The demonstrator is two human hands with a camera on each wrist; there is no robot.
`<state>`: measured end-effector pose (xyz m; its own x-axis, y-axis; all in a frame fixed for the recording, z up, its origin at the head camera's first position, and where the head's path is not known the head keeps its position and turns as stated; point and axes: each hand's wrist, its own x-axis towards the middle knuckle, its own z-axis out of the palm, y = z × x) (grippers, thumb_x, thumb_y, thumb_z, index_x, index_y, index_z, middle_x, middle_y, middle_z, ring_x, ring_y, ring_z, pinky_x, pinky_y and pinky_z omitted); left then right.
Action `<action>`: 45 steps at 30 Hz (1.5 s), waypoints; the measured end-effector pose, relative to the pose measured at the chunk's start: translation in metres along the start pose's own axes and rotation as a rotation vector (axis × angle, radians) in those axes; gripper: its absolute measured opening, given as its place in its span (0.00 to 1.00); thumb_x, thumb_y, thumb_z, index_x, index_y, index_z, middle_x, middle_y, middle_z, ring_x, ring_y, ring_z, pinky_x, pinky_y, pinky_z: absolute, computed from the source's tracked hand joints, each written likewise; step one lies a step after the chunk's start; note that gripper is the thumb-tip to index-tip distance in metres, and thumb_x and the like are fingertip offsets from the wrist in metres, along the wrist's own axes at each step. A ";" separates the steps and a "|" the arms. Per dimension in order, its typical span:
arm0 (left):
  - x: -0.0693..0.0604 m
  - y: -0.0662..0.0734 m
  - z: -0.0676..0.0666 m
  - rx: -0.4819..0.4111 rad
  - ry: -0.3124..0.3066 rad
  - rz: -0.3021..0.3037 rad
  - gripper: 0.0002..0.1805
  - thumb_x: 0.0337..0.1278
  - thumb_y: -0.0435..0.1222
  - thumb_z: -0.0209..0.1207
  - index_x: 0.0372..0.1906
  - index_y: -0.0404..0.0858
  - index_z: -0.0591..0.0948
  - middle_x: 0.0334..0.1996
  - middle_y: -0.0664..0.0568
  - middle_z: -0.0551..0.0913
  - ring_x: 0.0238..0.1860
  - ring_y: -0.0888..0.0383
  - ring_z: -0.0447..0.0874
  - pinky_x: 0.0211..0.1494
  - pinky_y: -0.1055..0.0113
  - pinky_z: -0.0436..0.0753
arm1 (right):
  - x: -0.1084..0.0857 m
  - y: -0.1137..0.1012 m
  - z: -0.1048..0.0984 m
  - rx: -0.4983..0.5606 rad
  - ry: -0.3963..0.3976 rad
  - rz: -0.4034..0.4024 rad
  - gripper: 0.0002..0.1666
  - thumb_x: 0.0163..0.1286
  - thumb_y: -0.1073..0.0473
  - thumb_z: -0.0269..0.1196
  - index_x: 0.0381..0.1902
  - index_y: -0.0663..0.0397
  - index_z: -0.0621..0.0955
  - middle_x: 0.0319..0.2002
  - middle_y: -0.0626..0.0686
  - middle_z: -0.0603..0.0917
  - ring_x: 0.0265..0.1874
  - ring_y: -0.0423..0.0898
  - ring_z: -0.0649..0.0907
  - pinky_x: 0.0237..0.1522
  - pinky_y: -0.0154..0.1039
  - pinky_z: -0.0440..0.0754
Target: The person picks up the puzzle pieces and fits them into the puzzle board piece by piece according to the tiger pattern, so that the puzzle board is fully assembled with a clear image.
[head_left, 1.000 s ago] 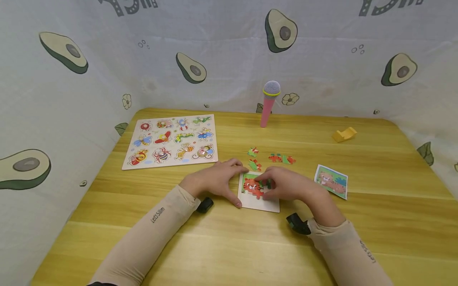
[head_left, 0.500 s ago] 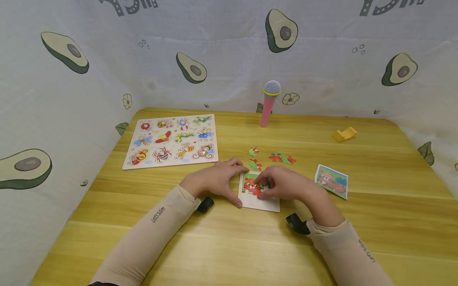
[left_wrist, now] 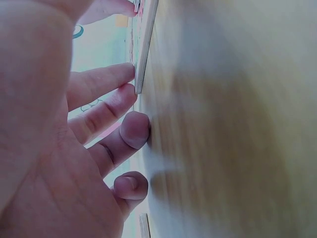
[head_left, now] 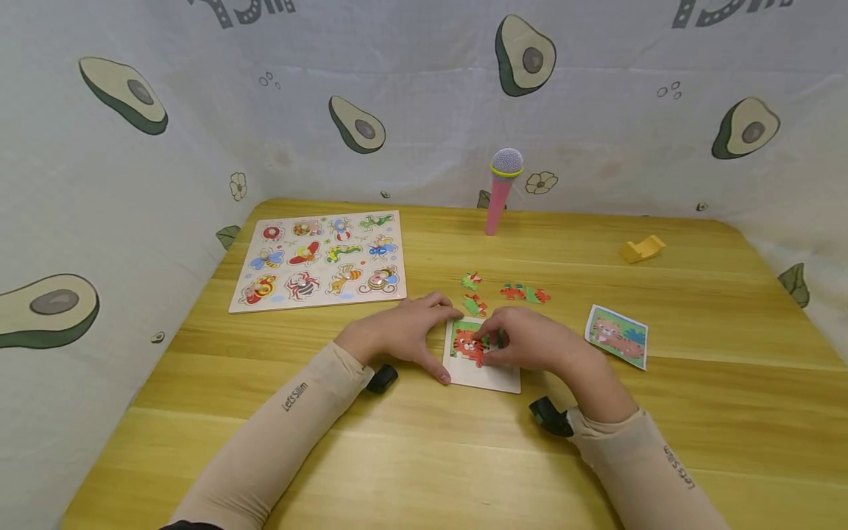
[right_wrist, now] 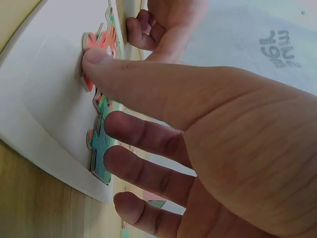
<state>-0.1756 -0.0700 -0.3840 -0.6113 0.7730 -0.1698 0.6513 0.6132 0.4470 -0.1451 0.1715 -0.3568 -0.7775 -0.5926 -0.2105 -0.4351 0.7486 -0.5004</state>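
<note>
1. Centrally, the puzzle board [head_left: 481, 376] lies flat on the table [head_left: 411, 456], between the two hands.
2. Reaching in from the lower left, the left hand [head_left: 403, 333] has thumb and fingers spread wide along the board's left side, thumb at the near corner and index finger at the far one. Its fingers are relaxed, bracing rather than wrapped round the board, and the other fingertips are just beside it in the left wrist view.
3. From the lower right, the right hand [head_left: 530, 340] arches over the board's right half, wrist raised. Its thumb rests on an orange puzzle piece [right_wrist: 91, 41], and the index fingertip touches the picture; whether they pinch the piece between them I cannot tell. The remaining fingers bend loosely.
4. The board looks nearly square, so a long axis is hard to name; its near edge slopes slightly down toward the right of the frame. The tiger face [head_left: 466, 344] sits at its upper left, ears toward the top of the frame.
5. Above the board, two loose pieces [head_left: 475, 305] lie one beyond the other, with a pair [head_left: 524, 293] to their right, strung left to right.
6. Right of the right hand, the picture card [head_left: 617, 336] slants down to the right.
</note>
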 end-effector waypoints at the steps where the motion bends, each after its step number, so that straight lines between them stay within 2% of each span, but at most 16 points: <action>1: 0.000 0.000 0.000 0.000 -0.001 -0.001 0.58 0.37 0.67 0.73 0.75 0.47 0.67 0.63 0.57 0.65 0.63 0.62 0.64 0.64 0.58 0.65 | 0.000 0.000 0.000 -0.006 0.002 0.000 0.14 0.61 0.58 0.75 0.45 0.54 0.89 0.35 0.45 0.81 0.33 0.43 0.76 0.37 0.39 0.77; 11: 0.000 0.000 0.001 -0.005 -0.007 0.002 0.57 0.37 0.67 0.73 0.75 0.46 0.68 0.63 0.57 0.65 0.62 0.62 0.65 0.64 0.58 0.66 | -0.002 -0.001 0.002 -0.032 0.005 -0.001 0.14 0.61 0.57 0.75 0.45 0.53 0.90 0.40 0.46 0.83 0.33 0.42 0.77 0.38 0.39 0.78; 22: -0.001 0.001 -0.002 -0.001 -0.003 -0.006 0.58 0.38 0.67 0.73 0.75 0.47 0.67 0.65 0.55 0.65 0.62 0.57 0.66 0.64 0.58 0.67 | -0.002 0.003 -0.001 -0.003 0.004 -0.004 0.14 0.62 0.56 0.74 0.45 0.53 0.90 0.35 0.45 0.81 0.32 0.41 0.77 0.36 0.39 0.78; 31: -0.002 0.002 -0.002 -0.008 -0.008 -0.005 0.58 0.37 0.67 0.73 0.75 0.46 0.67 0.63 0.56 0.65 0.62 0.60 0.65 0.64 0.58 0.67 | -0.001 0.001 -0.001 -0.010 0.004 0.004 0.14 0.61 0.57 0.75 0.45 0.55 0.90 0.35 0.45 0.82 0.31 0.41 0.78 0.36 0.39 0.78; 41: -0.002 0.002 -0.002 -0.009 -0.008 -0.006 0.57 0.38 0.66 0.73 0.75 0.46 0.68 0.64 0.56 0.65 0.61 0.57 0.67 0.64 0.60 0.68 | 0.000 -0.003 0.001 -0.021 0.026 0.110 0.15 0.58 0.54 0.77 0.42 0.53 0.90 0.32 0.43 0.84 0.30 0.42 0.79 0.34 0.40 0.79; 45: -0.001 0.002 -0.002 -0.007 0.001 -0.013 0.57 0.39 0.66 0.73 0.75 0.45 0.67 0.64 0.55 0.65 0.62 0.58 0.66 0.65 0.59 0.68 | 0.000 -0.007 0.001 -0.023 0.070 0.175 0.15 0.57 0.54 0.78 0.42 0.51 0.90 0.32 0.44 0.84 0.30 0.42 0.79 0.34 0.42 0.78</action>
<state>-0.1748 -0.0697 -0.3815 -0.6202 0.7648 -0.1744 0.6401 0.6220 0.4510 -0.1418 0.1659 -0.3545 -0.8715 -0.4313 -0.2334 -0.3003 0.8455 -0.4415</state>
